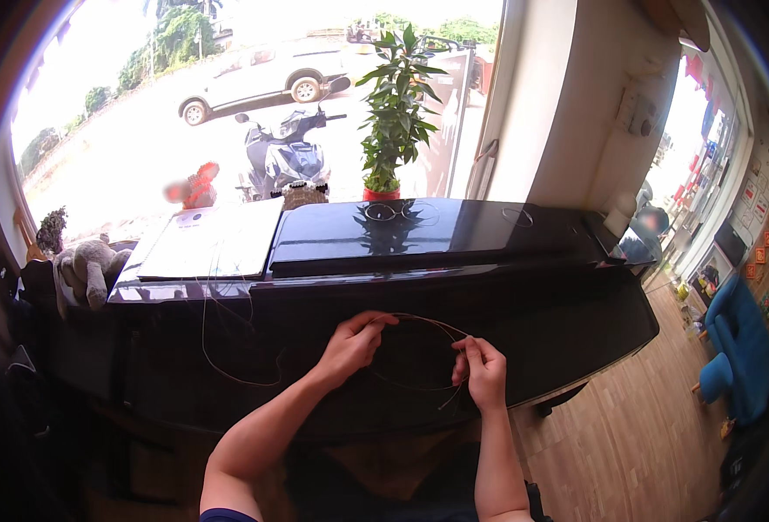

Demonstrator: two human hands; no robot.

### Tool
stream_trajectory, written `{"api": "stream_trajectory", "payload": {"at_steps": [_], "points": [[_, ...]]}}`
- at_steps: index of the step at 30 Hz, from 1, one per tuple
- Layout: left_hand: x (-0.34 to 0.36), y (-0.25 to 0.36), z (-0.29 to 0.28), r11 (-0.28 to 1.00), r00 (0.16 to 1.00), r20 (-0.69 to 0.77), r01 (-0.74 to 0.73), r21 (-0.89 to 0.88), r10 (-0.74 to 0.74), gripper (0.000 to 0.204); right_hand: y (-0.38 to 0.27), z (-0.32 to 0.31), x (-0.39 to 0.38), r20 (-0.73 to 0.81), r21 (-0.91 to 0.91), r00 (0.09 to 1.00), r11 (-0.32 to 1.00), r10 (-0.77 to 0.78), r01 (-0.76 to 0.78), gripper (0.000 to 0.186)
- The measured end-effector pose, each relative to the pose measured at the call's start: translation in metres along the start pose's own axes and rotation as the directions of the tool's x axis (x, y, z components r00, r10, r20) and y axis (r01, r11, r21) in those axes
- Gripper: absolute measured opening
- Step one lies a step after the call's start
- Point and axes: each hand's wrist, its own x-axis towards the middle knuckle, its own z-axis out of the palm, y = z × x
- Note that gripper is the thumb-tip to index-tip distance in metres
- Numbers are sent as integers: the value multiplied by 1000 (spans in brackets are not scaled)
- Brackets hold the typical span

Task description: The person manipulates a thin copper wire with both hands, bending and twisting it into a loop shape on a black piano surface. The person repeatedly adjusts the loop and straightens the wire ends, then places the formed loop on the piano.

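A thin copper-coloured wire or string, bent into a loop, is held in front of me above the dark glossy surface. My left hand pinches the loop at its upper left. At its right side my right hand grips it between thumb and fingers, with a short loose end hanging below. Another thin strand trails from the white booklet down over the black front at the left and curls there. The exact kind of strand is too fine to tell.
The black glossy desk-like furniture bears thin wire rings near its back edge. A potted plant stands behind it, and a grey plush toy lies at the left end. A blue chair is at the right on the wooden floor.
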Motion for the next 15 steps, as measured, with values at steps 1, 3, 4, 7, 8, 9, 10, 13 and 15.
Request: {"api": "stream_trajectory", "payload": {"at_steps": [1,3,4,7,8,9,10,13,15], "points": [[1,0,0,1000,1000,2,3,31,-3,26,4,-4,-7,-66,86,998,996,-5,11,34],[2,-1,0,997,1000,22,10,79,-12,26,4,-5,-15,-151,313,988,949,22,26,29],[2,-1,1,995,999,32,14,103,-17,26,3,-3,-21,-210,395,977,917,38,49,28],[1,-1,2,978,1000,22,3,207,-8,26,-2,-9,-34,-217,538,974,841,69,60,19],[1,-3,2,972,999,36,-19,236,11,26,-2,-19,-37,-159,565,986,824,53,47,18],[2,-4,3,963,998,50,-41,265,29,26,-2,-26,-38,-100,590,994,807,35,31,16],[3,-7,3,954,997,63,-64,293,47,26,-2,-28,-41,-116,575,991,818,64,15,12],[5,-13,3,909,975,121,-220,354,189,27,3,-38,-46,-16,472,999,881,28,-18,19],[9,-20,0,919,971,111,-236,317,211,30,7,-40,-47,-36,468,999,883,-8,24,30]]}}
